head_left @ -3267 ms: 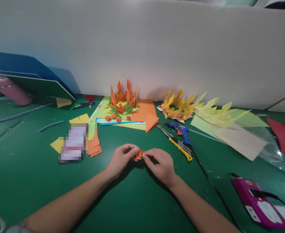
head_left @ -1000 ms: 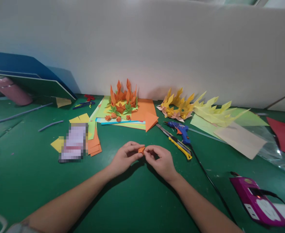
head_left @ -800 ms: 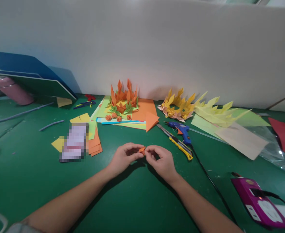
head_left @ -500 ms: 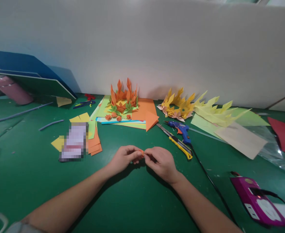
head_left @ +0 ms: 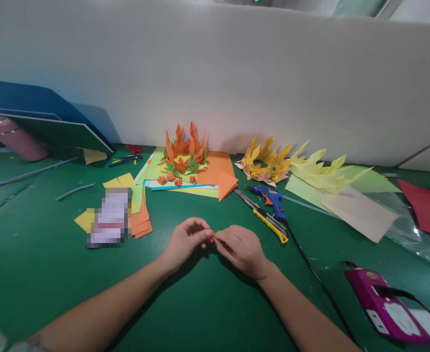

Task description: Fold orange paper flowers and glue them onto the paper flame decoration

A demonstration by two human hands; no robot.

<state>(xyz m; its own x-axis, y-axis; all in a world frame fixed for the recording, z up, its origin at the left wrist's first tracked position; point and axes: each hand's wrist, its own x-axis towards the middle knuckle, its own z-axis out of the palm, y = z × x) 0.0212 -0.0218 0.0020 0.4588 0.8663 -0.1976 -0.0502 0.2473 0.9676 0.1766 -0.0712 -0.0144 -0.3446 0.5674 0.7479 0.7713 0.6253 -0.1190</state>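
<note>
Both my hands meet over the green table point(head_left: 46, 254), just in front of me. My left hand point(head_left: 185, 241) and my right hand point(head_left: 240, 249) pinch a small folded orange paper piece point(head_left: 212, 238) between their fingertips. Only a sliver of orange shows between the fingers; the rest is hidden. Behind the hands lies a stack of coloured paper sheets point(head_left: 215, 176) bearing a cluster of orange and green folded paper flowers point(head_left: 183, 154).
A blue glue gun point(head_left: 271, 198) and a yellow utility knife point(head_left: 268, 220) lie right of my hands, the gun's black cord running to a magenta power strip point(head_left: 387, 308). Yellow paper flowers point(head_left: 269, 164), pale sheets point(head_left: 361, 212), red paper point(head_left: 425, 208), orange squares point(head_left: 141, 222), boards point(head_left: 53, 129) at left.
The orange piece showed as an open folded shape earlier; now my fingers have closed over it and only a sliver shows. The hands stay in the same spot.
</note>
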